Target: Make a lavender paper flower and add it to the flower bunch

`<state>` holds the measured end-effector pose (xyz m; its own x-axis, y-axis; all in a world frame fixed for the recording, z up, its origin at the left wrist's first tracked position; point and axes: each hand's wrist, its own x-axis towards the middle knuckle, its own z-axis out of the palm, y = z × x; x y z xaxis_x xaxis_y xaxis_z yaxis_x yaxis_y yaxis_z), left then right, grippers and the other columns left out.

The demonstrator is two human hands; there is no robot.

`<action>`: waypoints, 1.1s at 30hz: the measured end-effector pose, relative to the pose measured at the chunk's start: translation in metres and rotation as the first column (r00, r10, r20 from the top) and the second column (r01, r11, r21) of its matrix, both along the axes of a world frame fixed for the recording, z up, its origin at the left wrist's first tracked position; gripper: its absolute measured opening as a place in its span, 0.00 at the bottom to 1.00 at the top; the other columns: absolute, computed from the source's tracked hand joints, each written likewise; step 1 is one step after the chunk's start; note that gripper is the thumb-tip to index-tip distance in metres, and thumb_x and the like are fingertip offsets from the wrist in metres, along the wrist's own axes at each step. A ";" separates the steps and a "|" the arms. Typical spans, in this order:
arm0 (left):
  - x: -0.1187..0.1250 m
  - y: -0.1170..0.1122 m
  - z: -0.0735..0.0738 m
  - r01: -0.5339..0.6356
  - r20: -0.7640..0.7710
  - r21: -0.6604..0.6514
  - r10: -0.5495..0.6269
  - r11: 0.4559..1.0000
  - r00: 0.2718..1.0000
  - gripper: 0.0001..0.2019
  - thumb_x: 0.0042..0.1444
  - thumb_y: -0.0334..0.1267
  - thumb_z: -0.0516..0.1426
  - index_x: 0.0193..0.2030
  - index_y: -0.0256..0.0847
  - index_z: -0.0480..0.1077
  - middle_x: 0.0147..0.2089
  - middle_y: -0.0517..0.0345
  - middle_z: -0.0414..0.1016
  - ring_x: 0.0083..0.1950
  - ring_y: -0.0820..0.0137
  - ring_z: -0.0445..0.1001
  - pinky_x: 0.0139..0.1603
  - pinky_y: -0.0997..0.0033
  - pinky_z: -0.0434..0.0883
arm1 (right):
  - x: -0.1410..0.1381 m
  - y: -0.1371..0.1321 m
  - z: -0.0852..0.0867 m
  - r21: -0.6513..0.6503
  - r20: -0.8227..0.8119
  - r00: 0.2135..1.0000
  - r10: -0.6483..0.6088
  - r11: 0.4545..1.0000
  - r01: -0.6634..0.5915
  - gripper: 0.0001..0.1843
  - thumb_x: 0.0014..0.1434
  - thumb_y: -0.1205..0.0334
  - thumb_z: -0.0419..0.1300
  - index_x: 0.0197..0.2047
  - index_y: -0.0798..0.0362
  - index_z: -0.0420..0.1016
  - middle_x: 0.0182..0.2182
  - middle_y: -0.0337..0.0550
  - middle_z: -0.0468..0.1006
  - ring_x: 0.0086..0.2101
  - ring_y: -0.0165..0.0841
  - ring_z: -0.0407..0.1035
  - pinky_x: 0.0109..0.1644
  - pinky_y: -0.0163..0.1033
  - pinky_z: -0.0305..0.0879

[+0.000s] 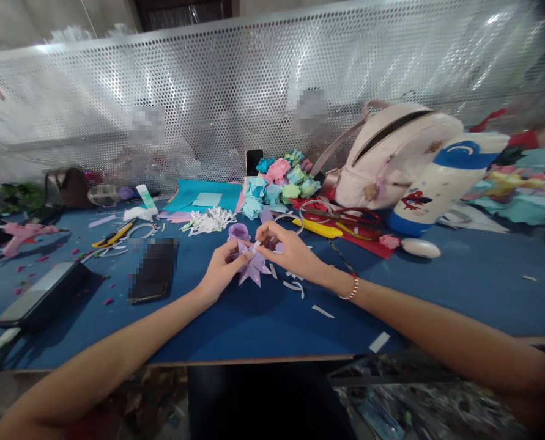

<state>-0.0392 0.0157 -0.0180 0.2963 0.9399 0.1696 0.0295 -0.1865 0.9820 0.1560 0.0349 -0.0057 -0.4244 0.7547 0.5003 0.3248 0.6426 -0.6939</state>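
A folded purple paper flower with pointed petals is held just above the blue table. My left hand is closed on its left side, thumb and fingers pinching the paper. From the right, my right hand pinches a small white strip against the flower's upper part; its fingertips almost meet those of my left hand. Right behind the flower sits a roll of purple tape. Loose white paper strips lie beside and below my right hand.
Behind my hands are a pile of shredded paper, coloured paper flowers and a yellow cutter. A phone and power bank lie left. At right stand a white bottle and pink backpack.
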 end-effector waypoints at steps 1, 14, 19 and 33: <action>0.000 0.000 0.000 0.000 0.006 -0.013 0.000 1.000 1.000 0.18 0.54 0.50 0.64 0.44 0.38 0.75 0.37 0.55 0.75 0.35 0.70 0.71 0.36 0.74 0.67 | 0.000 0.000 0.000 0.003 0.002 1.000 0.001 1.000 -0.001 0.06 0.61 0.63 0.59 0.41 0.50 0.65 0.34 0.38 0.73 0.32 0.32 0.68 0.37 0.40 0.65; 0.001 -0.002 0.002 -0.001 0.038 -0.056 0.003 0.998 0.999 0.20 0.52 0.52 0.65 0.43 0.38 0.75 0.36 0.56 0.75 0.37 0.69 0.73 0.39 0.73 0.68 | 0.001 0.002 -0.001 0.030 -0.003 1.000 0.001 1.000 0.000 0.07 0.62 0.62 0.59 0.43 0.50 0.65 0.34 0.37 0.72 0.30 0.29 0.67 0.36 0.38 0.65; 0.002 -0.002 0.004 -0.002 0.049 -0.057 0.005 0.998 0.999 0.20 0.51 0.53 0.65 0.42 0.38 0.76 0.36 0.56 0.75 0.37 0.69 0.72 0.38 0.73 0.66 | 0.001 0.003 -0.003 0.038 -0.008 1.000 0.001 0.999 -0.001 0.07 0.62 0.62 0.59 0.43 0.50 0.65 0.35 0.38 0.72 0.30 0.29 0.67 0.36 0.38 0.65; 0.001 0.003 0.002 -0.012 0.125 -0.089 0.023 0.996 0.992 0.22 0.47 0.46 0.68 0.48 0.39 0.75 0.38 0.55 0.77 0.40 0.67 0.74 0.42 0.72 0.69 | 0.001 0.001 0.000 0.046 -0.017 1.000 -0.006 0.999 0.007 0.07 0.62 0.62 0.58 0.43 0.49 0.65 0.34 0.38 0.72 0.31 0.31 0.68 0.36 0.40 0.66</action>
